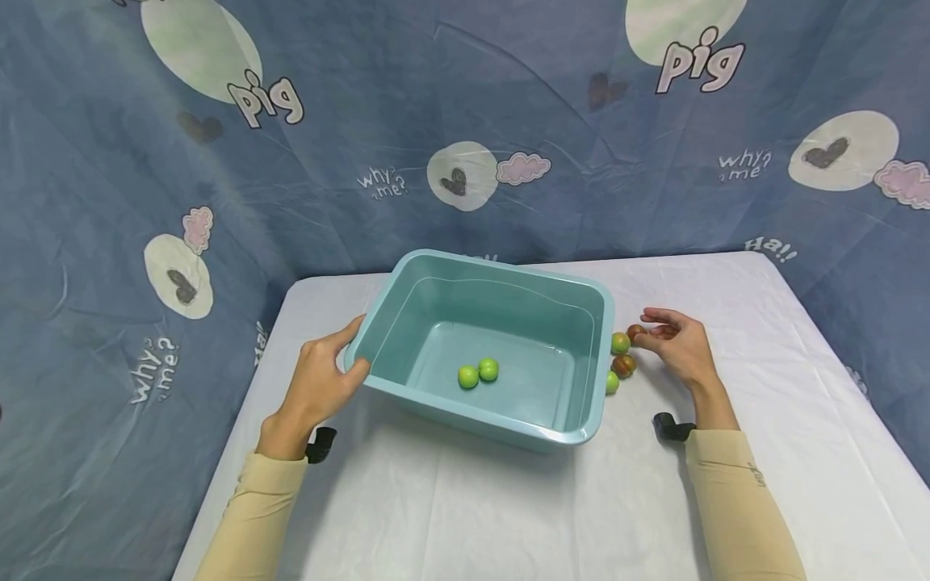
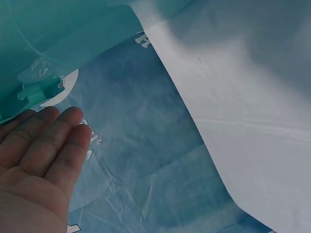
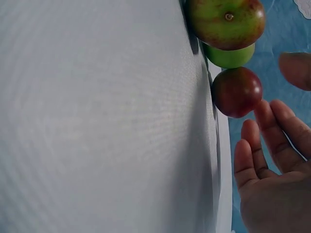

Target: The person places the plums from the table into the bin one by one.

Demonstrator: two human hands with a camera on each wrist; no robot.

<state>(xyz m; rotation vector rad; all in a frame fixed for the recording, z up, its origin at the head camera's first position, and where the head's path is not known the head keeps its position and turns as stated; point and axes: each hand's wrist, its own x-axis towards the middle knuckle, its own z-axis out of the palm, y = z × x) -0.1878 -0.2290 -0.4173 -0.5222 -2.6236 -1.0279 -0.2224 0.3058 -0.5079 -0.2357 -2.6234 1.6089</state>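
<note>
1. Four fruits sit by your right hand (image 1: 676, 343) in the head view, all outside the tub (image 1: 581, 440) against its wall. The red fruit (image 1: 636, 332) lies at your fingertips, not yet held; your fingers are loosely spread and hold nothing. The green fruit (image 1: 620, 343) is just past it, the mottled fruit (image 1: 623, 365) and another green one (image 1: 612, 382) nearer your wrist. A careless nudge could roll the red one into its neighbours and scatter them over the cloth (image 1: 763, 452). Your left hand (image 1: 320, 387) holds the tub's corner rim, thumb over the edge; the tub looks tipped, so a slack grip could let it drop and jolt the two green fruits (image 1: 478, 373) inside.

2. Little shows in the left wrist view: your left fingers (image 2: 53, 141) lie straight and together under the tub's rim (image 2: 43, 58), with the backdrop (image 2: 146, 160) beyond them. The thumb is out of view here. With flat fingers and no curl, the rim could slide off your hand if the tub shifts.

3. One red fruit (image 3: 237, 92) in the right wrist view sits just ahead of your right fingers (image 3: 265, 141), a narrow gap between them. The mottled fruit (image 3: 226, 22) and a green one (image 3: 228, 56) lie further out, touching each other. Your hand is open and relaxed. Round fruit on smooth cloth rolls easily, so closing from one side only may push it away.
</note>
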